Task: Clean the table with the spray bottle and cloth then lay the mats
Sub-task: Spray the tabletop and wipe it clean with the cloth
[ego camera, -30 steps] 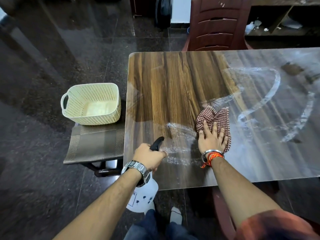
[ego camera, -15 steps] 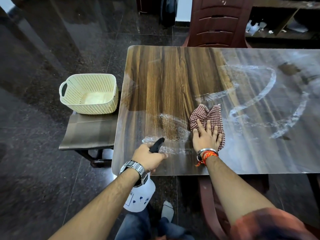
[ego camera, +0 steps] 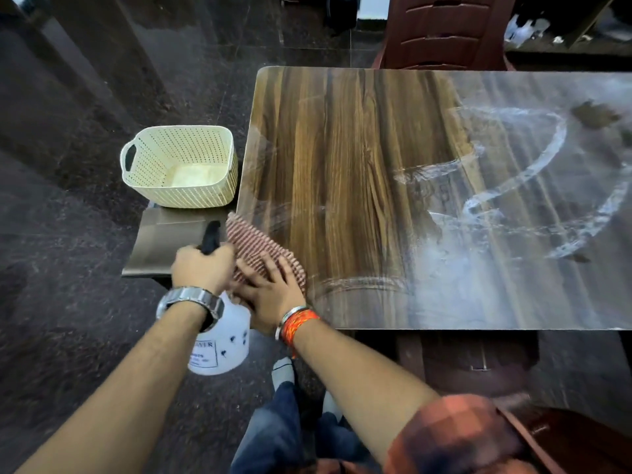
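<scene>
My right hand (ego camera: 273,289) presses flat on a red checked cloth (ego camera: 254,246) at the near left corner of the wooden table (ego camera: 345,159). The cloth's far end hangs slightly over the table's left edge. My left hand (ego camera: 201,268) grips the black trigger head of a white spray bottle (ego camera: 224,340), held just off the table's left edge, below table height. White streaks of wet spray (ego camera: 519,179) curve across the right half of the table.
A cream perforated basket (ego camera: 181,169) stands on a low side table (ego camera: 164,244) left of the wooden table; brown mats lie under it. A dark red chair (ego camera: 444,32) stands at the far side. Another chair (ego camera: 478,364) is tucked under the near edge.
My right hand has wiped the cloth leftward from the table's near middle to its near left corner. The spray marks that lay there are wiped away. My left hand still holds the bottle.
</scene>
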`<state>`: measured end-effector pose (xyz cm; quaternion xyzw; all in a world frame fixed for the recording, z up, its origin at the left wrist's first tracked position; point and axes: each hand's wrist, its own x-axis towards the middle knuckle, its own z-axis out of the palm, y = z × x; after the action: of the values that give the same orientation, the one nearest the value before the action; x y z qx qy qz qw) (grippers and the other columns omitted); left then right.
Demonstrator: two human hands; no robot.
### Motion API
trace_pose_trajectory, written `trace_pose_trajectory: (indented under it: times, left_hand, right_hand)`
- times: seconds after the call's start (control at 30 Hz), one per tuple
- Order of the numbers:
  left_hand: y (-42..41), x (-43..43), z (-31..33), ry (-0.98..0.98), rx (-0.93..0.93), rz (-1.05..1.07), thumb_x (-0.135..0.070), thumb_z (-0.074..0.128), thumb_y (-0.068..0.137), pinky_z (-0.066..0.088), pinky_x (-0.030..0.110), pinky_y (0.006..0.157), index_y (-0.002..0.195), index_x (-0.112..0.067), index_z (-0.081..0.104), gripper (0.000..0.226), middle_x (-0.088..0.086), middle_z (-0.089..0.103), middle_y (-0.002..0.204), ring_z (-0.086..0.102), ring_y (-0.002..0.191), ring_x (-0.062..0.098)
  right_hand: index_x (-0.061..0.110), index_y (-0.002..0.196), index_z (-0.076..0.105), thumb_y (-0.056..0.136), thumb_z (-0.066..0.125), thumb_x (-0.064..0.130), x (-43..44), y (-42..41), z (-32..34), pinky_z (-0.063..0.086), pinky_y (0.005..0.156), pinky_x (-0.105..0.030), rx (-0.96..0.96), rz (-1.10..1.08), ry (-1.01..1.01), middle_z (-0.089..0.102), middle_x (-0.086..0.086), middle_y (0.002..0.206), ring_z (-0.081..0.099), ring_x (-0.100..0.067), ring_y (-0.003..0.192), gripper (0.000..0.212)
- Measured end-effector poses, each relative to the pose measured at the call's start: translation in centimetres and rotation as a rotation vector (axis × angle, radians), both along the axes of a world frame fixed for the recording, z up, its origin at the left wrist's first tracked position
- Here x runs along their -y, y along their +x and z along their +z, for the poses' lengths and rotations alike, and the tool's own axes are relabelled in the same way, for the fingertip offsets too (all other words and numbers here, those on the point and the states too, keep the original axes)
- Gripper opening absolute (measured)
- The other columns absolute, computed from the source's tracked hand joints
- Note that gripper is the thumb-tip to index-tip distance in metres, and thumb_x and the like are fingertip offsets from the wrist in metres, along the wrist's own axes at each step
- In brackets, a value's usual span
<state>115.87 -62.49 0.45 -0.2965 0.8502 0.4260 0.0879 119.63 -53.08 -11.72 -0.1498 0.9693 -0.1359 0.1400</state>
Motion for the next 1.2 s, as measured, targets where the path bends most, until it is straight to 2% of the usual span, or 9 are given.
trace_pose_trajectory:
  times: [0.17,0.33,0.5,0.57,0.67,0.8,1.03,1.1,1.2]
  left_hand:
    - [-0.9,-0.7,1.1,-0.037,-0.022,-0.018,-0.032,0.068,0.077,0.057,0.036,0.069,0.072,-0.009,0.07,0.023,0.01,0.07,0.063,0.067,0.062,0.028]
    - [-0.1,-2.7,0.5,0.07,-0.016,-0.058,-0.026,0.065,0.079,0.055,0.028,0.058,0.076,-0.009,0.073,0.019,0.008,0.077,0.071,0.065,0.048,0.023]
    - [0.7,-3.3,-0.1,0.118,-0.03,-0.07,-0.024,0.066,0.08,0.045,0.022,0.05,0.075,-0.007,0.073,0.018,0.009,0.077,0.074,0.062,0.045,0.023]
    - [0.9,-3.2,-0.3,0.106,-0.029,-0.076,-0.024,0.066,0.081,0.045,0.023,0.051,0.074,-0.008,0.072,0.019,0.008,0.077,0.074,0.062,0.045,0.023]
    - [0.7,-2.7,-0.3,0.058,-0.029,-0.096,-0.029,0.066,0.077,0.054,0.03,0.058,0.076,-0.006,0.073,0.024,0.01,0.077,0.075,0.071,0.061,0.029]
    - [0.2,-2.1,0.2,-0.067,-0.038,-0.139,-0.036,0.067,0.075,0.059,0.039,0.074,0.076,-0.008,0.076,0.029,0.013,0.074,0.07,0.071,0.075,0.035]
    - [-1.4,-0.6,0.2,0.057,-0.003,-0.102,-0.036,0.069,0.065,0.063,0.048,0.073,0.073,-0.007,0.076,0.031,0.008,0.076,0.066,0.065,0.057,0.03]
    - [-1.5,-0.5,0.4,0.104,0.033,-0.151,-0.033,0.072,0.067,0.06,0.043,0.064,0.072,-0.007,0.074,0.027,0.007,0.075,0.065,0.059,0.049,0.026]
    - [-1.8,-0.5,0.1,0.159,0.081,-0.194,-0.029,0.075,0.074,0.045,0.035,0.055,0.063,-0.008,0.062,0.027,0.005,0.058,0.046,0.048,0.034,0.021]
  right_hand:
    - [0.049,0.14,0.035,0.095,0.031,0.05,-3.8,4.1,-0.5,0.002,0.116,-0.047,-0.118,-0.205,-0.053,0.024,0.01,0.156,0.012,-0.028,0.146,0.046]
    - [0.054,0.143,0.023,0.092,0.03,0.053,-15.3,7.9,-1.2,0.006,0.116,-0.051,-0.115,-0.935,0.078,0.022,0.012,0.157,0.015,-0.027,0.145,0.052]
    - [0.045,0.141,0.038,0.089,0.033,0.046,-16.8,9.0,-0.8,0.008,0.115,-0.053,-0.125,-1.419,0.007,0.03,0.005,0.155,0.018,-0.033,0.144,0.052]
    - [0.043,0.138,0.043,0.084,0.038,0.044,-12.3,8.6,-0.6,0.014,0.113,-0.055,-0.179,-1.278,0.005,0.036,0.003,0.152,0.026,-0.036,0.141,0.055]
    - [0.044,0.135,0.046,0.078,0.037,0.045,-3.5,8.3,-0.4,0.016,0.112,-0.055,-0.121,-0.694,-0.065,0.037,0.005,0.151,0.028,-0.035,0.14,0.058]
    - [0.037,0.144,0.034,0.082,0.021,0.053,2.2,7.3,-0.8,0.004,0.117,-0.052,-0.029,-0.209,-0.099,0.023,0.011,0.157,0.008,-0.031,0.146,0.066]
    - [0.045,0.143,0.029,0.084,0.011,0.051,0.7,5.1,-0.4,-0.008,0.116,-0.047,0.002,-0.289,-0.143,0.007,0.012,0.16,-0.006,-0.026,0.147,0.062]
    - [0.048,0.144,0.025,0.089,0.024,0.048,-0.2,3.5,-0.3,-0.007,0.115,-0.048,-0.019,-0.421,-0.096,0.012,0.009,0.159,0.001,-0.029,0.146,0.054]
    - [0.049,0.139,0.036,0.085,0.035,0.046,-2.5,0.8,-0.8,0.014,0.114,-0.052,-0.141,-0.671,-0.054,0.033,0.006,0.153,0.026,-0.032,0.141,0.054]
